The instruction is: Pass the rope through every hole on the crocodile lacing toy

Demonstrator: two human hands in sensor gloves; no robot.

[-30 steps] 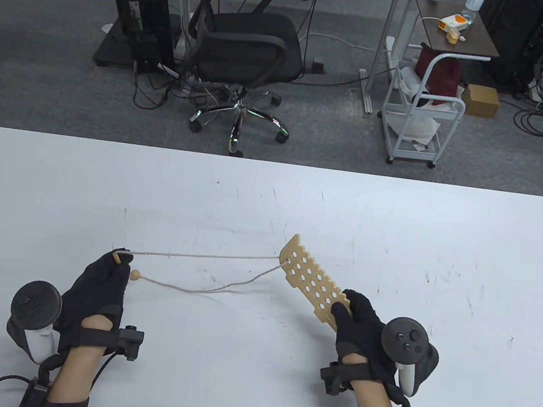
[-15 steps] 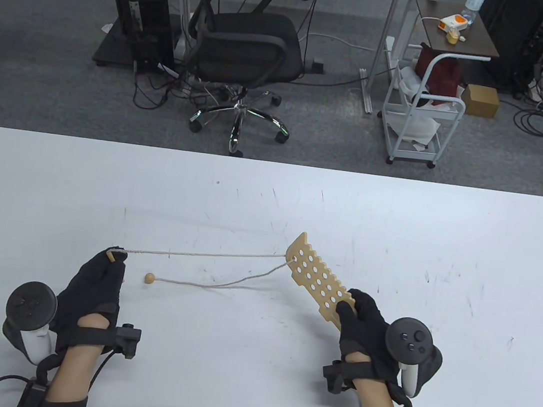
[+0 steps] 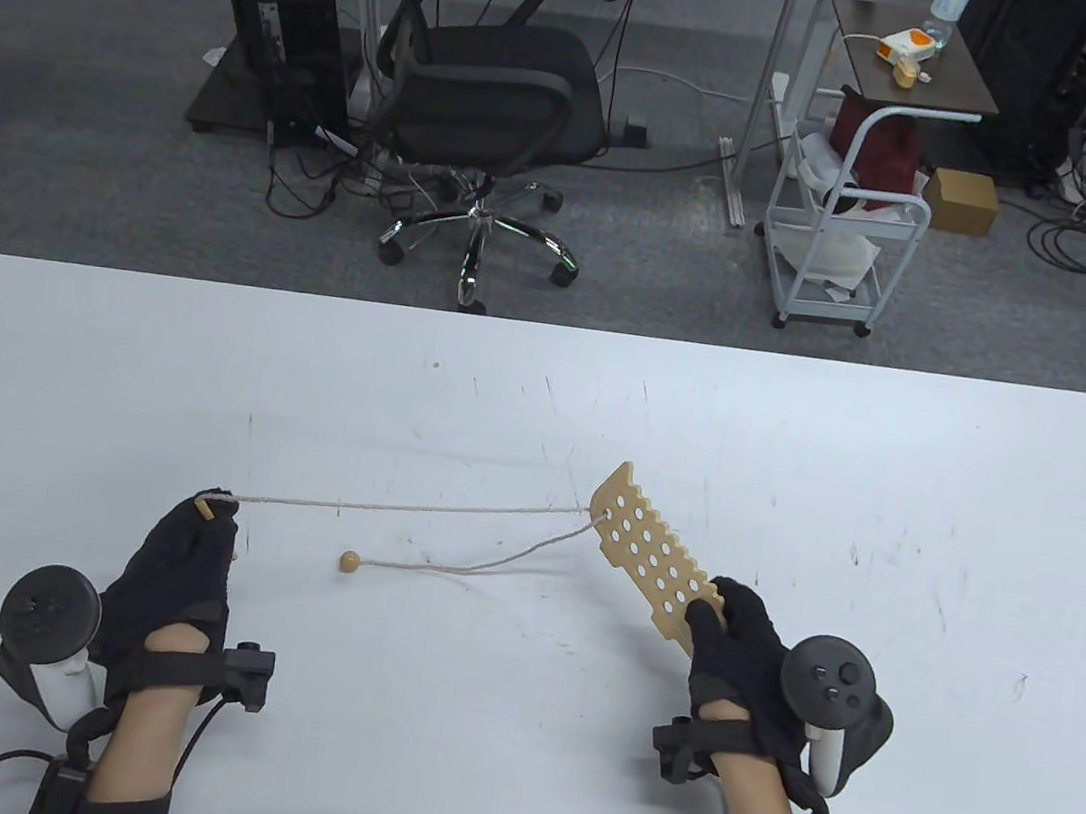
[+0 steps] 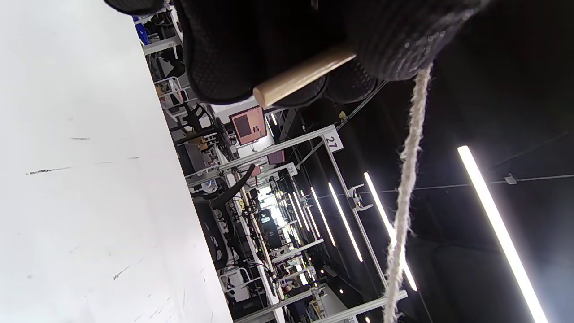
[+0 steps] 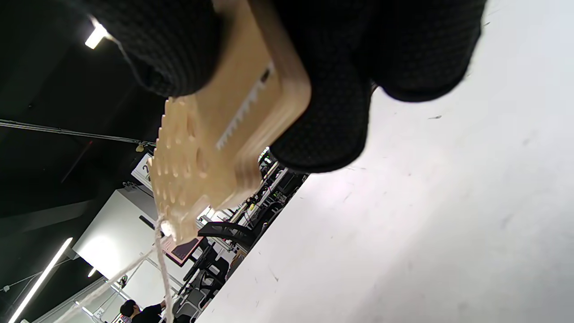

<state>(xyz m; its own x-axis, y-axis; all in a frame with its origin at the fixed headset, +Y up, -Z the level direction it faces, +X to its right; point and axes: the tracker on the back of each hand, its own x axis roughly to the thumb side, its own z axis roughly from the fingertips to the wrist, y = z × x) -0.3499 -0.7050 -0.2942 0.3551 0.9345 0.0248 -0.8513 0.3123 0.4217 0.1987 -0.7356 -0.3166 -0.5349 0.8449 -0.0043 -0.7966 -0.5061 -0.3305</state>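
The tan wooden crocodile lacing toy [image 3: 649, 553] [image 5: 210, 148], a flat board full of holes, is held tilted above the table. My right hand [image 3: 725, 619] grips its near end. A beige rope [image 3: 418, 508] [image 4: 406, 188] runs taut from a hole at the board's far left end to my left hand [image 3: 210, 512]. That hand pinches the wooden needle [image 3: 206, 510] [image 4: 300, 76] at the rope's tip. A slack stretch of rope [image 3: 490, 566] trails from the same end down to a wooden bead [image 3: 349, 561] lying on the table.
The white table [image 3: 544, 397] has scuff marks. Beyond its far edge stand a black office chair [image 3: 492, 87], a computer tower [image 3: 281, 7] and a white cart [image 3: 846, 227].
My left hand has drawn the needle further left while my right hand moved the board right. The rope pulled through the hole and the bead slid right toward the board.
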